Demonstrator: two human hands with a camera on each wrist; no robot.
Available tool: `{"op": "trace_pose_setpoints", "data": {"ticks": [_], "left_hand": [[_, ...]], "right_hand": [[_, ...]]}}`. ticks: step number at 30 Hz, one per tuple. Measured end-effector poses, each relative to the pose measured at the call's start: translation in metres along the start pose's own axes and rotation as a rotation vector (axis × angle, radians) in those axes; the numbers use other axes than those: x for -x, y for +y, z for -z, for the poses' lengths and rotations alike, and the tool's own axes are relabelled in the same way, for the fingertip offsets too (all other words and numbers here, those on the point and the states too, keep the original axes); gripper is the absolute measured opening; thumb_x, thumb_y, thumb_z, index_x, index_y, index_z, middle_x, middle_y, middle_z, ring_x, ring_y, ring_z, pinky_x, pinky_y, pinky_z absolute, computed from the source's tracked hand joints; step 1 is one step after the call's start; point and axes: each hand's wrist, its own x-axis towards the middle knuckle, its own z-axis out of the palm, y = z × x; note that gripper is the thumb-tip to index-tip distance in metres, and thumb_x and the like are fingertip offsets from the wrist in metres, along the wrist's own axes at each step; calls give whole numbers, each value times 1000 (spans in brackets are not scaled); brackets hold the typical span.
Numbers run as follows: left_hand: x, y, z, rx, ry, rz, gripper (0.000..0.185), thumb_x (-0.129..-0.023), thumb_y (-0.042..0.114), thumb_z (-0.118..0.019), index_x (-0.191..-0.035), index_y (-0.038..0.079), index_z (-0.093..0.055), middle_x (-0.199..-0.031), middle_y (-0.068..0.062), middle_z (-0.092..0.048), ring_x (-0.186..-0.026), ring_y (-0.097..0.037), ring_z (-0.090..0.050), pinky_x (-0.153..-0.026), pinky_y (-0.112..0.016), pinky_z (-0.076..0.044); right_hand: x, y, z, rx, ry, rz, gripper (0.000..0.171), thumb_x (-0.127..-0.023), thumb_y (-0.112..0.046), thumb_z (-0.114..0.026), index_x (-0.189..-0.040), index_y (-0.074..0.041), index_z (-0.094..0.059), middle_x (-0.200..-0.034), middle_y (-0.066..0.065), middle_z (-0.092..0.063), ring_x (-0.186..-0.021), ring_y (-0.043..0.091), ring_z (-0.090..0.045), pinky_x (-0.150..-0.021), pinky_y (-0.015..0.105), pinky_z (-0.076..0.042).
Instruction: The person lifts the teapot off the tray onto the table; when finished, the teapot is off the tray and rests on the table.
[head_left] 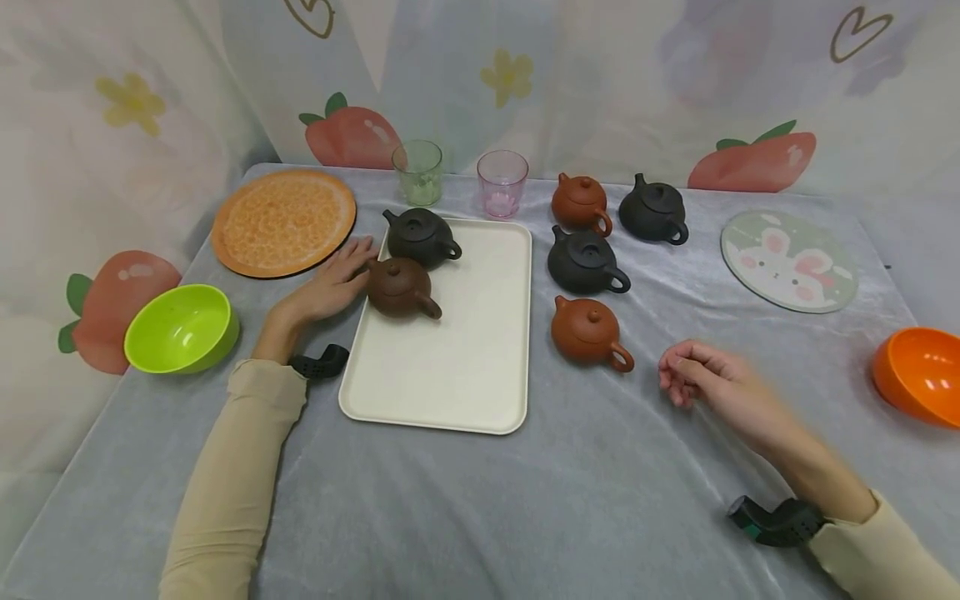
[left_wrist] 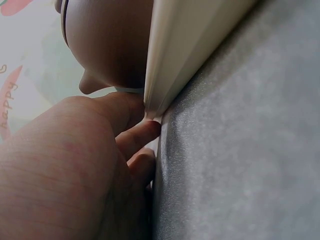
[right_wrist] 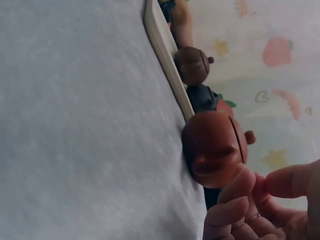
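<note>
On the grey cloth [head_left: 600, 500] before fruit-print drapes, both grips lie relaxed beside the tray [head_left: 465, 367].

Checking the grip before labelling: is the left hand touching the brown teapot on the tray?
Touching. In the head view the left hand's fingertips meet the brown teapot's side.

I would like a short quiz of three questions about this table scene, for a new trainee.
1. How many teapots stand on the tray?
2. True or false: the right hand holds the reddish teapot nearest to it.
3. Which does the left hand touch: A) the green bowl, B) the brown teapot, C) the pink glass?

Key: 1. Two. 2. False; the hand lies beside it on the cloth, fingers curled, holding nothing. 3. B.
</note>
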Motion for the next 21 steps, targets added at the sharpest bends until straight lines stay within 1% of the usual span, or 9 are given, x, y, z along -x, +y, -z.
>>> {"op": "trace_pose_setpoints", "data": {"ticks": [2,5,11,15,21], "left_hand": [[0,0,1,-3,-1,1,54,-106,22,-31,-155,3,-21,-164,-15,-2,-151,-30,9,-121,-49,6],[0,1,2,-14,-6,2,54,-106,22,-30,-156,3,-20,-164,-15,-2,-151,-30,9,-121,-48,5],[2,1,4,-23,-16,-1,54,-106,21,-30,-155,2,-20,-164,-16,-1,-151,-31,9,-121,-49,6],[3,1,4,-21,-14,-7,53,-107,21,-30,-155,1,-20,-164,-17,-2,-151,-31,9,-121,-49,5],[1,1,3,-10,-9,-19,54,-107,22,-30,-155,2,-21,-164,-17,-3,-151,-31,8,-121,-49,5]], "right_hand": [[1,-1,-5,67,-24,-2,25,-105,-15,-44,-100,7,-57,-82,6,-61,-64,17,-56,-55,30,-47],[3,-4,-11,109,-57,0,24,-105,-15,-45,-100,4,-59,-82,8,-62,-65,18,-56,-55,30,-48],[3,-17,-28,89,-142,-49,25,-104,-18,-48,-98,4,-59,-82,11,-62,-64,19,-56,-55,30,-48],[0,-22,-38,68,-197,-22,25,-103,-17,-50,-96,4,-59,-80,14,-60,-61,20,-55,-53,31,-47],[-6,-29,-54,74,-265,-24,24,-103,-19,-50,-97,2,-59,-80,16,-59,-60,20,-54,-53,28,-46]]}}
